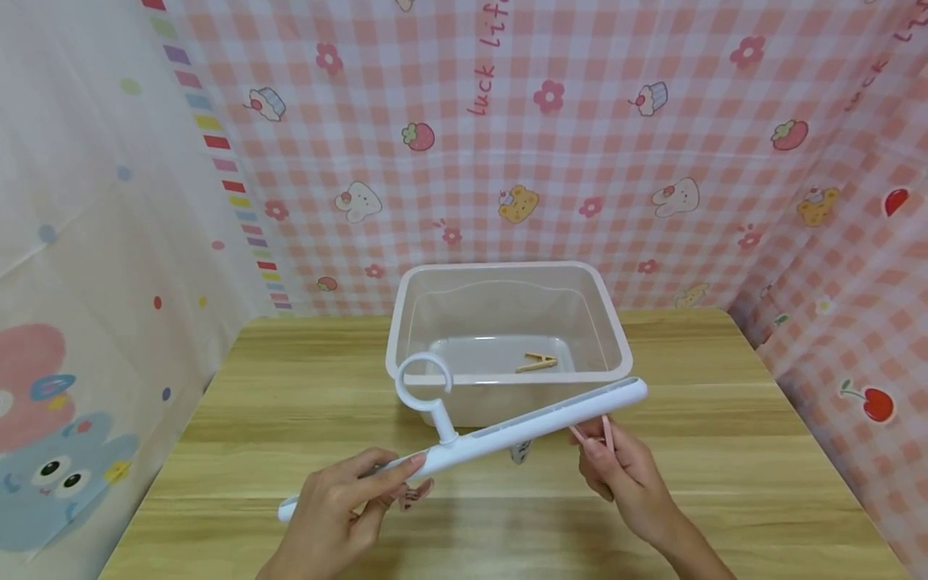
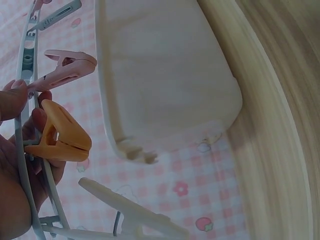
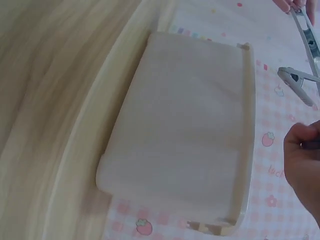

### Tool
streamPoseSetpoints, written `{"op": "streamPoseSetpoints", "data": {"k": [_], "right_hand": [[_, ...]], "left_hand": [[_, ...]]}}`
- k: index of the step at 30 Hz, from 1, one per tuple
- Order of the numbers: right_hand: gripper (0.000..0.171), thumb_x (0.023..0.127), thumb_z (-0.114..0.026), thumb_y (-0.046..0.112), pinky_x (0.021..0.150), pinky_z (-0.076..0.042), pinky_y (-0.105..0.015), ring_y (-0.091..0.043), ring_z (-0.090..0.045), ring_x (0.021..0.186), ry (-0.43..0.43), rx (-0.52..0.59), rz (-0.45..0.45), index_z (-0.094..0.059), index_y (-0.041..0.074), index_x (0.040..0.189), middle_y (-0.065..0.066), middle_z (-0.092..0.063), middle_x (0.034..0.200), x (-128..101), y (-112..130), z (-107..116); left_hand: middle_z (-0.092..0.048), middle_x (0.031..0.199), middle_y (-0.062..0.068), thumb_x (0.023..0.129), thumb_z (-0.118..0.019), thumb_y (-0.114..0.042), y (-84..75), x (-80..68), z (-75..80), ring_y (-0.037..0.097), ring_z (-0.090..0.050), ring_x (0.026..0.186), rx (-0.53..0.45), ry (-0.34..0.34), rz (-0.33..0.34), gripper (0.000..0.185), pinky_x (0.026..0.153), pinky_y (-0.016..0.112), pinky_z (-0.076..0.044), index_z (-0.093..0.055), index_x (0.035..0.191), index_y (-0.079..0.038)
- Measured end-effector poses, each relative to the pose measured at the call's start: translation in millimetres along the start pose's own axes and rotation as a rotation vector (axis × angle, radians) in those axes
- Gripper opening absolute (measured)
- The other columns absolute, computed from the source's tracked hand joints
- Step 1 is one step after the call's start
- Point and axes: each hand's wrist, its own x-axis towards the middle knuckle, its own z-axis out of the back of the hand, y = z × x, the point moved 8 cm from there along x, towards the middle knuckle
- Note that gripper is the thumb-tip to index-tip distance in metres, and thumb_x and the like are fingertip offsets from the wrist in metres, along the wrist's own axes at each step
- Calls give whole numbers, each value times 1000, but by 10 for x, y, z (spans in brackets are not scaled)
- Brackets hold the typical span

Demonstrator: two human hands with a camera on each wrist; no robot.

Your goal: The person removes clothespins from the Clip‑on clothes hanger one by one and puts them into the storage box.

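My left hand [image 1: 341, 499] grips a pale blue-white clip hanger [image 1: 536, 419] by its long bar, left of the ring hook [image 1: 424, 379]. The bar slants up to the right, in front of a plastic bin. At its right end my right hand [image 1: 623, 475] pinches a pink clip [image 1: 608, 435] just under the bar. A grey clip [image 1: 519, 451] hangs from the middle. In the left wrist view, a pink clip [image 2: 70, 72], an orange clip [image 2: 62, 132] and a white clip [image 2: 135, 210] are on the bar by the left fingers.
The translucent white bin [image 1: 616, 338] stands at the back of the wood-grain table [image 1: 725, 451]. Inside it lies a small wooden clothespin [image 1: 536, 362]. Behind hangs a pink checked cloth [image 1: 449, 177], and a pale printed cloth [image 1: 94, 242] hangs at the left.
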Motion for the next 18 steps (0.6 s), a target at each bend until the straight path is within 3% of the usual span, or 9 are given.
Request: {"op": "streamPoseSetpoints", "data": {"k": [6,9,14,18], "right_hand": [[50,102,-9,-14,42,-24,-21,-16,-24,42,144,461,29,-53,-1,121,-5,-28,59,21,-27,-127],[54,104,-5,-8,43,-20,-25,-16,-21,42,181,637,8,-54,1,125,-4,-24,60,17,-51,-172],[53,107,-5,-3,45,-17,-29,-16,-20,43,195,724,-17,-55,2,126,-3,-23,61,16,-51,-202],[54,106,-6,-6,44,-17,-27,-16,-20,42,179,678,-17,-55,3,126,-3,-23,61,11,-62,-185]], "left_hand": [[-70,91,-4,63,-63,17,-13,7,11,-4,-58,67,-7,-7,-12,71,60,5,-40,-73,125,-14],[-71,91,-3,63,-65,17,-18,12,15,-4,-56,66,-11,-9,-18,70,59,4,-38,-73,125,-13],[-71,90,-2,63,-65,18,-22,21,16,-5,-56,66,-17,-10,-23,70,59,3,-38,-73,125,-13],[-71,89,-2,64,-65,18,-19,22,14,-5,-58,66,-20,-9,-27,69,60,3,-39,-73,125,-13]]}}
